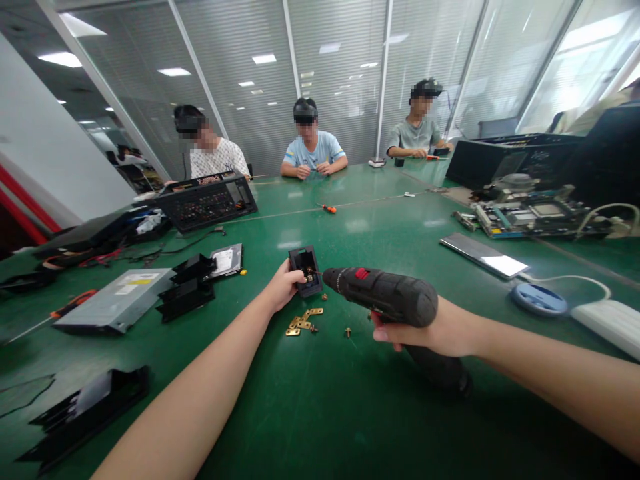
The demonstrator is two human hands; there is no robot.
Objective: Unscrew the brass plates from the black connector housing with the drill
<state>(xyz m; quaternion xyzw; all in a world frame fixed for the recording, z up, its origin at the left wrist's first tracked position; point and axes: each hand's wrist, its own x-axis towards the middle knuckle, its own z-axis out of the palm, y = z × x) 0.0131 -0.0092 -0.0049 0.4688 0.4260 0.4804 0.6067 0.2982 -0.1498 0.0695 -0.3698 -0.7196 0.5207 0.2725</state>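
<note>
My left hand (284, 285) grips a small black open-topped box (313, 285) by its left side, the thumb reaching over the rim. Brass-coloured parts show inside the box. My right hand (425, 328) is wrapped round the handle of a black cordless drill (383, 293) with a red switch on top. The drill points left, and its thin bit reaches into the box; whether it sits on a screw I cannot tell. Just below the box lie several flat brass strips (303, 323) with holes. Loose screws (348, 332) are scattered beside them.
Left stand a grey metal drive (117, 300), black brackets (187, 293), a hard drive (227, 260) and a black case panel (207, 203). Right are a phone (483, 255), a blue round object (539, 300), a white power strip (607, 325) and circuit boards (535, 213). Several people sit beyond.
</note>
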